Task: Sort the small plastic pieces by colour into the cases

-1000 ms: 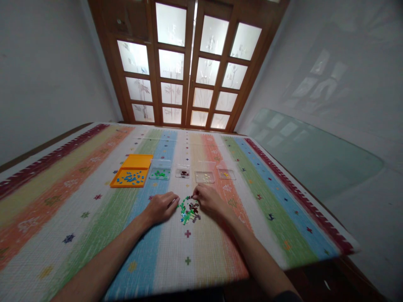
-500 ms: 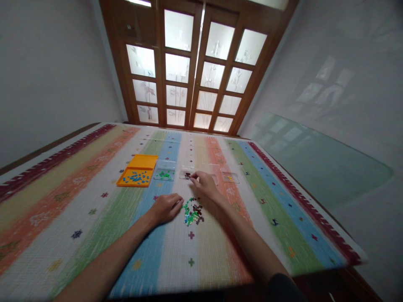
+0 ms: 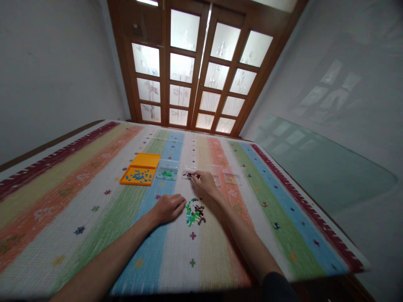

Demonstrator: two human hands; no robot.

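Note:
My right hand (image 3: 204, 183) reaches over the clear box with brown pieces (image 3: 186, 177). Its fingertips are pinched together at the box's edge; what they hold, if anything, I cannot make out. Palm down on the cloth rests my left hand (image 3: 171, 208), its fingers curled together with nothing seen in them. Just right of its fingertips lies a loose pile of small green, brown and a few blue pieces (image 3: 194, 214). My right wrist and forearm pass along the pile's right side.
Left of the brown pieces stand a clear box with green pieces (image 3: 166, 174) and an open orange case (image 3: 146, 160) of blue pieces. A clear box with a few yellow pieces (image 3: 232, 179) is at the right. Everything sits on a striped tablecloth (image 3: 132, 226).
My right hand stays at the brown pieces' box, its fingers shifted slightly over it. My left hand has hardly moved. The whole view has shifted slightly.

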